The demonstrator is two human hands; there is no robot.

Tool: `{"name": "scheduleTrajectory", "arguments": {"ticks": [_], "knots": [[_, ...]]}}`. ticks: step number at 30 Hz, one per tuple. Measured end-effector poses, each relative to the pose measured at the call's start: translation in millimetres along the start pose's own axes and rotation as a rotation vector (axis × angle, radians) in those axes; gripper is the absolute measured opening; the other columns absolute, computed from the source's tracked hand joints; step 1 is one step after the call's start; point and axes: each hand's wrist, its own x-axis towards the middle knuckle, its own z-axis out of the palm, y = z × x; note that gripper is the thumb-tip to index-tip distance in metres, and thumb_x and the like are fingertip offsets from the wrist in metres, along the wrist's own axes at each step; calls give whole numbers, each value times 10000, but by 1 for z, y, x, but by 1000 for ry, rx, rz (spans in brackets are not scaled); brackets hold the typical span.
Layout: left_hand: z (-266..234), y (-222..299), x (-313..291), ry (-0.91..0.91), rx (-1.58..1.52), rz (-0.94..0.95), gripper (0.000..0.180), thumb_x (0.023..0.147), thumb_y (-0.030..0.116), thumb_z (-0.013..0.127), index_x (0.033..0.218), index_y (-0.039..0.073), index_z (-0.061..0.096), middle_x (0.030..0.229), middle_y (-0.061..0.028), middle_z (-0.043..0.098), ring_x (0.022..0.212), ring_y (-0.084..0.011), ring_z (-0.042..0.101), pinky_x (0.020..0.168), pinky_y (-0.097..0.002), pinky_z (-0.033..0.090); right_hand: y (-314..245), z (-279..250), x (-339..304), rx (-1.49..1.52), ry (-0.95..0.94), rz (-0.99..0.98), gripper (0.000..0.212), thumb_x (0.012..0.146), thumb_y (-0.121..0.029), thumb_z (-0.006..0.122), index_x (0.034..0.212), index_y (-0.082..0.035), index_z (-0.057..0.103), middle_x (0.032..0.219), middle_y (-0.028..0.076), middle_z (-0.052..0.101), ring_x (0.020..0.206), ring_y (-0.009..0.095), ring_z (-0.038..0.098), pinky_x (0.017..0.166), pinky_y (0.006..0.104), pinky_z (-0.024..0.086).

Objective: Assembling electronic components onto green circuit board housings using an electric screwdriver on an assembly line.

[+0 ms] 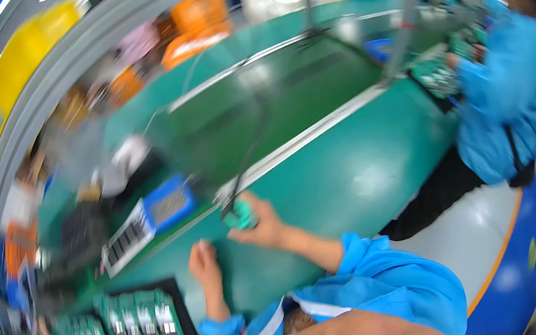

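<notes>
My right hand (263, 224) is closed around a small green object (241, 216), blurred by motion, so its kind is unclear. A dark cord (254, 142) runs down to this object or just in front of it; I cannot tell whether they are joined. To the left and nearer my body, my left hand (204, 265) is raised over the table with its fingers curled together. Whatever it may hold is hidden. Below it, a black tray (187, 311) carries several green circuit boards (143, 321).
A blue-framed box (170, 202) and a white sheet with dark bars (128, 237) lie left of my hands. Beyond the pale rail (316, 130) runs a dark green belt (278, 88). At far right a person in blue (515, 91) handles boards. A metal post (401, 33) stands there.
</notes>
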Motion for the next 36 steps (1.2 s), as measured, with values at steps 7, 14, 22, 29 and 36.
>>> {"name": "scheduleTrajectory", "arguments": {"ticks": [7,14,22,29,36], "knots": [[5,-1,3,102,195,53,250,912,246,555,792,27,555,648,-154,513,554,-233,512,512,-350,402,20,6,-4,311,14,78,356,811,-56,597,1146,-60,476,789,-4,501,611,75,460,525,225,396],[-38,81,-36,369,215,305,121,858,142,599,830,24,590,731,-122,582,631,-273,572,555,-362,442,3,8,-1,343,79,97,285,814,-11,538,1092,-3,477,732,34,513,549,94,481,493,224,413],[-294,30,1,737,1092,167,216,838,259,614,885,50,638,868,-146,628,825,-336,592,709,-428,465,3,1,-6,343,126,106,238,818,5,509,1052,-5,468,685,37,499,538,98,459,486,225,390],[-412,-93,-8,550,1231,-548,571,834,627,434,1130,181,630,1150,-199,571,1086,-386,529,899,-498,430,32,-9,-1,376,38,48,276,861,-99,550,1109,-14,461,699,38,479,555,103,442,484,238,384],[-348,-98,-30,335,1085,-281,590,851,525,529,1127,8,594,1004,-218,612,976,-373,567,847,-411,440,18,15,10,635,61,-15,281,818,-144,554,1053,-28,455,647,46,483,503,118,452,469,261,409]]}}
